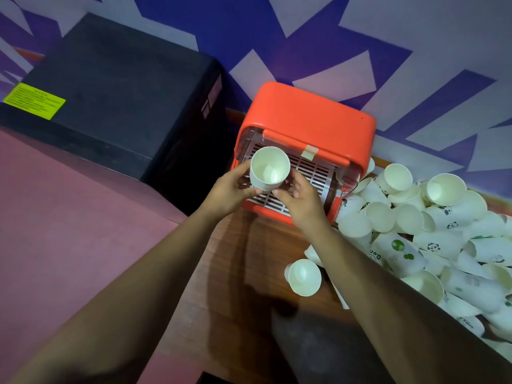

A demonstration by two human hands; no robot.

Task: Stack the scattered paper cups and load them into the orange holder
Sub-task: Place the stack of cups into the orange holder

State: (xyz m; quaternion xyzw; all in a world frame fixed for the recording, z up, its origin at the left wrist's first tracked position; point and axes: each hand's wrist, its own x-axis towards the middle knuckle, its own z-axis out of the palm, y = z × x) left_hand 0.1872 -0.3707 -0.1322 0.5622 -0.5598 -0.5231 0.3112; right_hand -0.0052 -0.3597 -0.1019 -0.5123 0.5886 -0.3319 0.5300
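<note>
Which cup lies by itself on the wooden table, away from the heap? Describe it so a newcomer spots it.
Start at the orange holder by the wall. Move toward the camera along the wooden table to the lone cup, lying between the forearms. Unlike the piled cups on the right, it has bare wood around most of it.

Two hands (230,189), one orange holder (310,112), dozens of paper cups (432,234).

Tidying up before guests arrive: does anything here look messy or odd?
Yes. Paper cups lie heaped on their sides right of the orange holder, and tape is stuck on its front lip.
</note>
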